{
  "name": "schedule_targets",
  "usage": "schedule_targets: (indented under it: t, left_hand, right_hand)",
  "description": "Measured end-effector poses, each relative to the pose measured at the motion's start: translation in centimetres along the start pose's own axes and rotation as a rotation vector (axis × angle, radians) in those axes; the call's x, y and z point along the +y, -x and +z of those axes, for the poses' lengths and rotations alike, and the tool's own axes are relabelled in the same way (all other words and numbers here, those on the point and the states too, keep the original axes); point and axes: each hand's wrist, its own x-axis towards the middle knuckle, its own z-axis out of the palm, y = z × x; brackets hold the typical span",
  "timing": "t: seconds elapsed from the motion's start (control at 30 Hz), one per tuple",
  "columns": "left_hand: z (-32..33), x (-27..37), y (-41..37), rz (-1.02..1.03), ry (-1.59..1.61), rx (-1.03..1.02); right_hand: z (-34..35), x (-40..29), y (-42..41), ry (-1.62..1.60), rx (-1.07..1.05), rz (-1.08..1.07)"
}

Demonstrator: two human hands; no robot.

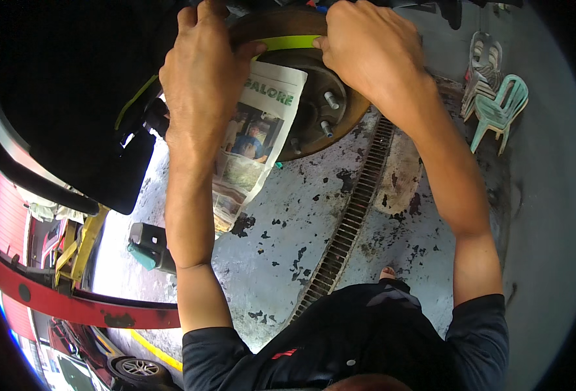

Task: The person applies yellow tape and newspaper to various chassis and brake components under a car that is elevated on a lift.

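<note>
My left hand (205, 63) and my right hand (376, 49) are raised at the top of the view, in front of a car's wheel hub and brake disc (312, 141). A strip of yellow-green tape (290, 42) runs between them, its ends pinched by the thumbs and fingers of both hands. Below the strip hangs a sheet of newspaper (263, 122), covering part of the hub; my left hand and forearm hide its left side. Several wheel studs (331, 100) stick out of the hub to the right of the paper.
A floor drain grate (346, 229) crosses the worn painted floor. Green plastic chairs (500, 107) stand at the right. A red lift arm or beam (82, 308) and a yellow metal stand (85, 244) are at the left, near a dark plastic container (153, 247). A parked car (136, 366) shows lower left.
</note>
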Motion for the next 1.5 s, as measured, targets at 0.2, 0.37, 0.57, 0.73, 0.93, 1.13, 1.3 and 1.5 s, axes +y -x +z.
schedule_targets:
  t: [0.2,0.37,0.57,0.73,0.93,1.13,1.3,1.5]
  left_hand:
    - [0.3,1.0,1.5,0.302,-0.165,0.081]
    - [0.6,0.4,1.4,0.673,-0.205,-0.091]
    - [0.9,0.0,1.5,0.740,-0.420,-0.120]
    - [1.3,0.1,1.9,0.772,-0.488,-0.001]
    - [0.7,1.9,2.1,0.700,-0.595,-0.230]
    - [-2.3,3.9,2.4,0.714,-0.679,-0.287]
    - [-0.8,2.9,0.9,0.668,-0.691,-0.454]
    - [-1.9,2.6,1.0,0.824,-0.572,-0.259]
  right_hand:
    - [-0.2,-0.4,-0.4,0.074,-0.056,0.057]
    - [0.2,-0.1,-0.1,0.131,-0.097,0.104]
    - [0.4,0.7,1.1,-0.076,0.012,0.118]
    - [2.4,1.3,2.0,-0.313,0.092,0.198]
    - [3.3,-1.6,2.2,-0.501,0.329,0.423]
    - [7.0,0.4,3.4,-0.630,0.760,0.594]
    - [3.2,4.4,10.0,-1.011,0.810,0.780]
    - [1.6,4.0,12.1,-1.161,0.449,0.438]
